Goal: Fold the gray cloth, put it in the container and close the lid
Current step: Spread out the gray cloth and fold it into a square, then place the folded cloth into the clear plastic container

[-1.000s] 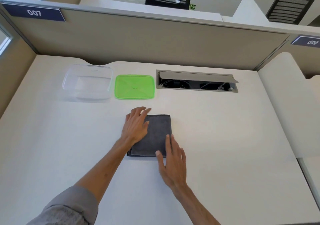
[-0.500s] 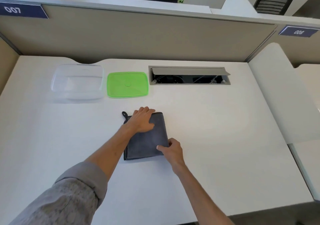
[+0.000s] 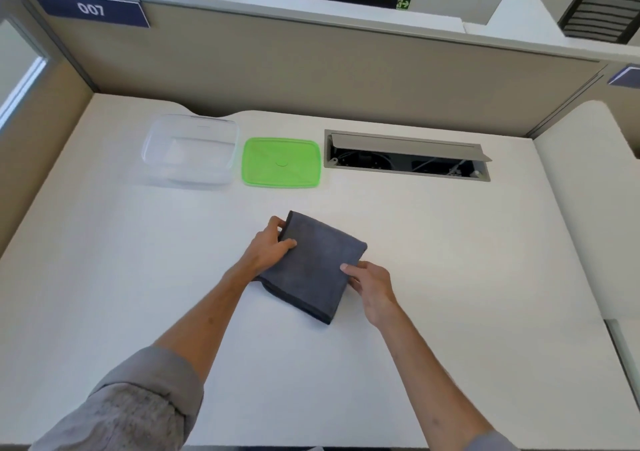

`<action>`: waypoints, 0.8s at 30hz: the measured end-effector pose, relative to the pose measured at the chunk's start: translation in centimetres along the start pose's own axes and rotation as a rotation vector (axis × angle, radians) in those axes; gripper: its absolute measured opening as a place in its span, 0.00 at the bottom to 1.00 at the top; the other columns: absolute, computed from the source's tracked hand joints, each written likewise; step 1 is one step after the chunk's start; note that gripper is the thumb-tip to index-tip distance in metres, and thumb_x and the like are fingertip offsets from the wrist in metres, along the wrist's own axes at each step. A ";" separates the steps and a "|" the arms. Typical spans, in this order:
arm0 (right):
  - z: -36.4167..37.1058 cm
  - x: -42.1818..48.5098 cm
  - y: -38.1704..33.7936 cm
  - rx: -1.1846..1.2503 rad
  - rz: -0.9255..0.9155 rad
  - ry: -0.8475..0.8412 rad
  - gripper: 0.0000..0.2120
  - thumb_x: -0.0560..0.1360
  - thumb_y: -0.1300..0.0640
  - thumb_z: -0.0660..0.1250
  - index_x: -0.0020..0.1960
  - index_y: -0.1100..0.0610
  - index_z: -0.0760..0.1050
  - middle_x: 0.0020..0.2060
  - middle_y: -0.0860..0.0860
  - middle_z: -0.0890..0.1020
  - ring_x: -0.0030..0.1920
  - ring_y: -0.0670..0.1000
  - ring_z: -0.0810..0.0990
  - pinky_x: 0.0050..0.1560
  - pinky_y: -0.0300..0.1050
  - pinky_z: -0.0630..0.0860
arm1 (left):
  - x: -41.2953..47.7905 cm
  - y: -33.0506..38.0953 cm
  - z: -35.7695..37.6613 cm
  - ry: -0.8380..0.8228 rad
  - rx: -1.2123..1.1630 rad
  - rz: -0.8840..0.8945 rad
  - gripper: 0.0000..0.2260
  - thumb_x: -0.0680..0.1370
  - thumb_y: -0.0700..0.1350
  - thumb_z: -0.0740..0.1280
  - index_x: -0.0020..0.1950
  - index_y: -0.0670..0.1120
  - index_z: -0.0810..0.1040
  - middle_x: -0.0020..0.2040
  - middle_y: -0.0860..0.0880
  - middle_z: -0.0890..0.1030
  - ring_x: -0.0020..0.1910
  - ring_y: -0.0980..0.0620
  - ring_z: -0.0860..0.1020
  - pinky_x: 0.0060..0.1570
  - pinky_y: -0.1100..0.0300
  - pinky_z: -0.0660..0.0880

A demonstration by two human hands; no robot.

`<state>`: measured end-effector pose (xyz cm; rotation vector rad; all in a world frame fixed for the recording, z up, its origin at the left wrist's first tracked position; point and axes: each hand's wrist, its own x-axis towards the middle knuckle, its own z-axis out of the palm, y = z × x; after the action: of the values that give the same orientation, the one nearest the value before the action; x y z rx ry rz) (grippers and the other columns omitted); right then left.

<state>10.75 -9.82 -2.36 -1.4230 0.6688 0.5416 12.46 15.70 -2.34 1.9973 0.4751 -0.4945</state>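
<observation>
The gray cloth (image 3: pixel 313 267), folded into a compact rectangle, sits at the middle of the white bench (image 3: pixel 450 242), turned at an angle so one corner points toward the person. The left hand (image 3: pixel 268 249) clasps the cloth's far left edge, thumb on top and fingers curled around the side. The right hand (image 3: pixel 370 282) pinches the cloth's right edge, thumb over the top layer and fingers tucked below, so the cloth lies directly between the two hands. Whether its underside rests on the bench or is slightly raised cannot be told. Farther back on the bench, well apart from the hands, stands the clear container (image 3: pixel 190 150), open, with the green lid (image 3: pixel 280 163) lying flat just beside it on its right. An open cable hatch (image 3: pixel 407 154) is set into the bench right of the lid.
</observation>
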 end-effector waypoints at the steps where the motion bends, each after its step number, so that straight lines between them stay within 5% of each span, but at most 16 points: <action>1: 0.2 0.2 0.1 -0.073 -0.030 -0.004 0.12 0.80 0.64 0.75 0.62 0.68 0.82 0.58 0.61 0.89 0.63 0.63 0.88 0.69 0.58 0.84 | -0.4 -0.4 -0.2 0.000 -0.032 -0.012 0.18 0.85 0.47 0.70 0.73 0.48 0.71 0.65 0.41 0.85 0.63 0.38 0.84 0.67 0.41 0.81; 7: 1.0 0.7 0.5 -0.398 -0.095 -0.062 0.12 0.85 0.49 0.69 0.65 0.52 0.74 0.61 0.56 0.85 0.58 0.60 0.88 0.57 0.63 0.88 | -3.2 -2.5 -1.1 -0.043 -0.223 -0.109 0.20 0.86 0.47 0.70 0.77 0.46 0.70 0.68 0.40 0.85 0.66 0.39 0.85 0.68 0.41 0.82; 10: 1.0 0.9 0.3 -0.381 0.014 -0.102 0.14 0.83 0.48 0.72 0.65 0.54 0.78 0.59 0.54 0.87 0.56 0.59 0.89 0.53 0.59 0.89 | -4.4 -3.3 -1.4 -0.044 -0.287 -0.145 0.21 0.87 0.48 0.70 0.78 0.47 0.70 0.67 0.43 0.85 0.65 0.41 0.85 0.58 0.45 0.84; 14: 0.8 0.8 -0.4 -0.391 0.112 -0.196 0.13 0.79 0.55 0.71 0.60 0.61 0.83 0.49 0.57 0.90 0.47 0.58 0.89 0.50 0.54 0.89 | -5.0 -3.8 -2.4 -0.065 -0.315 -0.194 0.18 0.86 0.54 0.69 0.75 0.51 0.75 0.67 0.47 0.85 0.65 0.44 0.85 0.63 0.40 0.85; 16: 1.1 0.8 -0.5 -0.439 0.091 -0.206 0.12 0.80 0.58 0.70 0.60 0.63 0.83 0.52 0.61 0.90 0.46 0.58 0.88 0.52 0.56 0.90 | -4.9 -4.1 -3.1 -0.086 -0.312 -0.196 0.17 0.87 0.55 0.68 0.73 0.49 0.78 0.67 0.46 0.85 0.64 0.45 0.85 0.63 0.39 0.85; 24: 3.7 -0.4 -1.0 -0.560 -0.037 -0.236 0.04 0.85 0.51 0.69 0.59 0.49 0.77 0.52 0.56 0.90 0.40 0.59 0.92 0.38 0.56 0.89 | -4.7 -5.4 -6.6 -0.229 -0.261 -0.091 0.17 0.89 0.51 0.65 0.77 0.52 0.70 0.67 0.43 0.86 0.62 0.41 0.87 0.50 0.46 0.88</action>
<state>11.52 -6.18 -1.28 -1.8476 0.3072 0.8977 6.62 23.38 -0.98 1.6522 0.4634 -0.6739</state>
